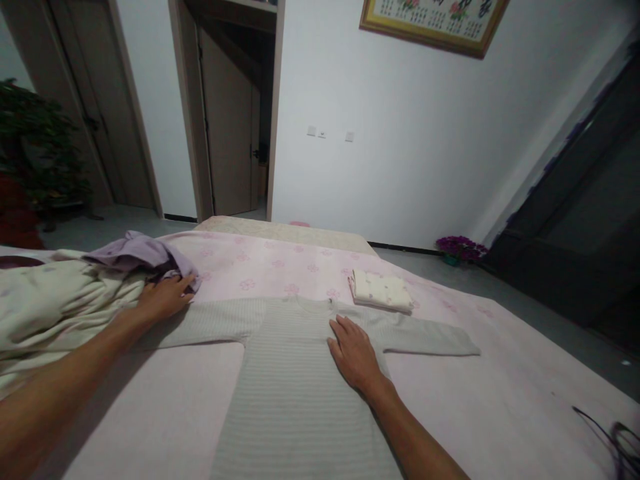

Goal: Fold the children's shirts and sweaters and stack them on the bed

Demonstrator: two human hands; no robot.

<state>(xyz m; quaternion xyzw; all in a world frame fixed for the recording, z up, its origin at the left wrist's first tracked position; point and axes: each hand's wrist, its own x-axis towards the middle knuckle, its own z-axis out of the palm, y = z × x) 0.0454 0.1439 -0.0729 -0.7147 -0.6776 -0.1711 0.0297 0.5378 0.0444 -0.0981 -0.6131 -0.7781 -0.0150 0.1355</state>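
Looks like one folded printed cream cloth (383,291) done, near far-right corner of pink floral sheet (170,413), with grey-striped long-sleeve shirt (300,393) unfolded mid-sheet under loosely open, empty right hand (354,351), crumpled lilac fabric (127,253) under left hand (167,297), grip unclear.

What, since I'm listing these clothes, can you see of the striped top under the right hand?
The striped top is pale grey with fine horizontal stripes and looks like soft knit. It lies spread on a pink floral cover, round neckline pointing away from the person, long sleeves stretched sideways. The right hand rests on its upper body. The left forearm crosses the sleeve on that side, whose cuff cannot be made out. The body runs out of view below, so the hem is unseen.
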